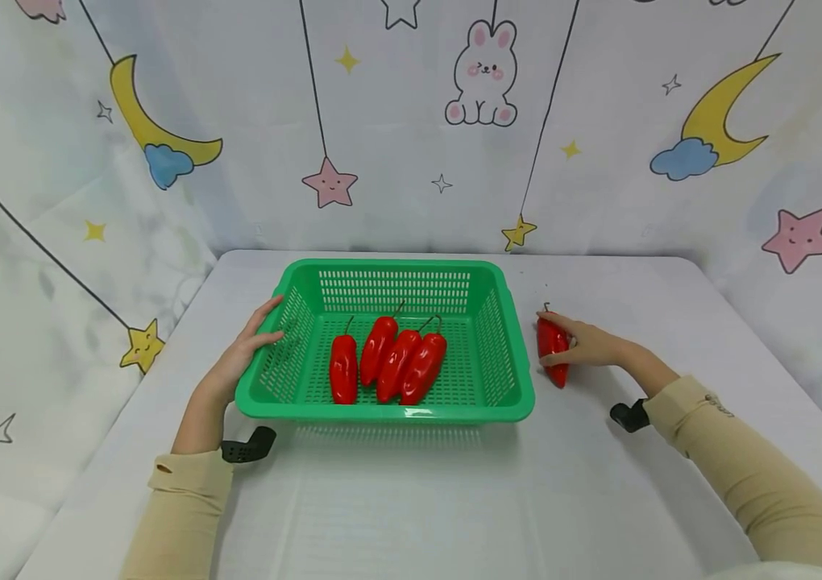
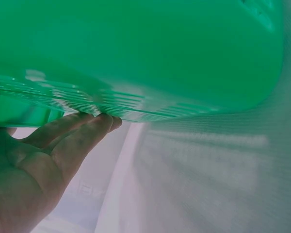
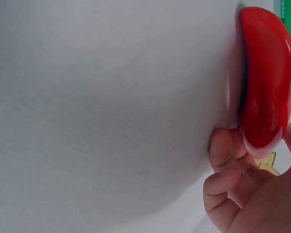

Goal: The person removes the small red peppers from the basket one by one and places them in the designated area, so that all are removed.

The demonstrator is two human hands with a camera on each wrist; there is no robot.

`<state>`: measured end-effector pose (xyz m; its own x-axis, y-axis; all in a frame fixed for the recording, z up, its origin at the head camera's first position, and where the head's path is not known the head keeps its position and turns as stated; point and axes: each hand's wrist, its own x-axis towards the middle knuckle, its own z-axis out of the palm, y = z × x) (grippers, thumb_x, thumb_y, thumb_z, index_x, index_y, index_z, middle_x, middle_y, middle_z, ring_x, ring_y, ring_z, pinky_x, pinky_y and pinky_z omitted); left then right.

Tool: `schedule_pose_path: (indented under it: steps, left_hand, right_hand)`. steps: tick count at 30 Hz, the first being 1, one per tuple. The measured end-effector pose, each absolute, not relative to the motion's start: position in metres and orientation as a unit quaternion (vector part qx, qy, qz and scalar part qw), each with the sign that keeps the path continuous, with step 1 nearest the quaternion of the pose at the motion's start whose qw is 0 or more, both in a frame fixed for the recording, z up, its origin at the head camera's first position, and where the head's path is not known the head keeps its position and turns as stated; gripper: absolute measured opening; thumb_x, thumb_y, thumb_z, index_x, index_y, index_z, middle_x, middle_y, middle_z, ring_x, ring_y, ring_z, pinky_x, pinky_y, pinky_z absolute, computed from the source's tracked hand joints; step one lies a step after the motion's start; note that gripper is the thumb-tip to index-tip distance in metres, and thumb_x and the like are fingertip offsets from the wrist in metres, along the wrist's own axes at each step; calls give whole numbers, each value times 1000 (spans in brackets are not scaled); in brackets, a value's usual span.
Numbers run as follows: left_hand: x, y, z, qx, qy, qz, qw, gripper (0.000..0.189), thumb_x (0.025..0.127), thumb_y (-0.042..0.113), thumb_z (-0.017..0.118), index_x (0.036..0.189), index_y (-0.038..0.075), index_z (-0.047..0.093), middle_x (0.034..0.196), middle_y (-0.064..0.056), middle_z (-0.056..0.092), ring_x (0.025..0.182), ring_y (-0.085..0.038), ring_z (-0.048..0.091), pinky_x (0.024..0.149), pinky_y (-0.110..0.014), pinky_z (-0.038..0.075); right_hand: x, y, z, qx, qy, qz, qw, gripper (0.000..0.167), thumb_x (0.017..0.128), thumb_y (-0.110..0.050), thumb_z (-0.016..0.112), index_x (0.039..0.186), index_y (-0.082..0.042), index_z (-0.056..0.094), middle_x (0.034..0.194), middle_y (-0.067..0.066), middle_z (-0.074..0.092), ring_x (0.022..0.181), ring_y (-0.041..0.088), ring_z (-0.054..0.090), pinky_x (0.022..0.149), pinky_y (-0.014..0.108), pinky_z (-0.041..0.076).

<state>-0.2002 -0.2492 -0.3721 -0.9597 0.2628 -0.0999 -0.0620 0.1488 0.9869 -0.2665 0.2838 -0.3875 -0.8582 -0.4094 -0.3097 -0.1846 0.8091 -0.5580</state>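
A green plastic basket (image 1: 385, 413) with slotted walls stands on the table, with several glossy red peppers (image 1: 343, 369) with thin stems inside. At its left side, my left hand (image 1: 238, 358) holds the rim, thumb over the edge. The left wrist view shows fingers (image 2: 82, 141) of that hand outside, against the slotted wall (image 2: 150, 109). Right of the basket, my right hand (image 1: 595, 345) grips another red pepper (image 1: 552, 350) between thumb and fingers. This pepper (image 3: 266, 82) is at the tabletop in the right wrist view; whether it is lifted, I cannot tell.
The white table (image 1: 411, 499) reaches back to a fabric backdrop (image 1: 411, 121) printed with moons, stars and a rabbit. Black wrist devices (image 1: 250, 445) are at both sleeve cuffs. A pale rounded object (image 1: 781, 570) shows at the bottom right edge.
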Motion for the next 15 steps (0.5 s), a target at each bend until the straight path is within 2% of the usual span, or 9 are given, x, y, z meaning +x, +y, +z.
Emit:
schedule_pose_path:
  steps: [7, 15]
  left_hand:
    - [-200, -250, -372, 67, 746, 651, 123, 59, 98, 21, 36, 148, 31, 5, 151, -4, -6, 128, -34, 17, 86, -36, 35]
    - [-201, -249, -373, 69, 746, 651, 124, 59, 99, 21, 36, 148, 31, 5, 151, -5, -6, 127, -35, 18, 86, -36, 36]
  right_hand:
    - [-264, 287, -384, -162, 930, -263, 200, 89, 77, -40, 69, 145, -12, 19, 128, 24, 36, 111, 42, 36, 72, 41, 49]
    - [-260, 287, -367, -170, 932, -261, 183, 91, 76, -39, 70, 145, -10, 19, 117, 23, 43, 103, 39, 43, 65, 35, 50]
